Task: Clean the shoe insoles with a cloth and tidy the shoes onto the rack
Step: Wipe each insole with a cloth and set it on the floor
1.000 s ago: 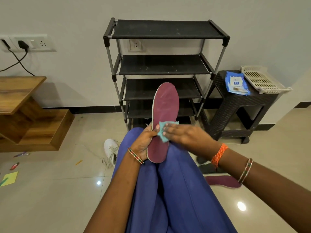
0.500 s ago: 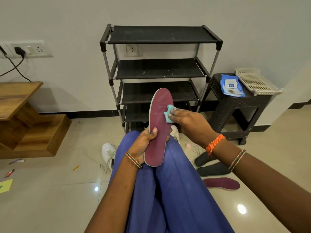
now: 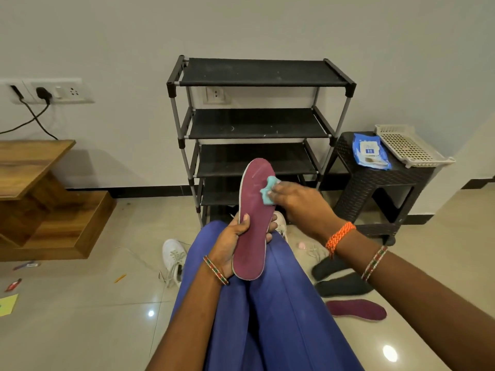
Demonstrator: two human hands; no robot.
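Observation:
My left hand [image 3: 232,243] grips a maroon insole [image 3: 254,226] upright over my blue-clad knees, thumb across its front. My right hand [image 3: 297,203] pinches a small teal cloth [image 3: 268,190] against the insole's upper right part. A second maroon insole [image 3: 357,310] lies on the floor at the right, beside two dark grey insoles [image 3: 341,286]. A white shoe [image 3: 173,257] lies on the floor left of my knees; another white shoe [image 3: 281,223] peeks out behind the held insole. The black shoe rack [image 3: 257,124] stands against the wall with bare shelves.
A dark wicker stool [image 3: 380,183] right of the rack carries a blue wipes pack [image 3: 371,151] and a cream perforated tray [image 3: 409,145]. A wooden shelf unit [image 3: 40,199] sits at the left. Small scraps and a yellow note [image 3: 8,305] litter the tiled floor.
My right hand has slid the teal cloth up the insole, from its middle to near the toe end. My left hand keeps the same grip; the camera has tilted down slightly.

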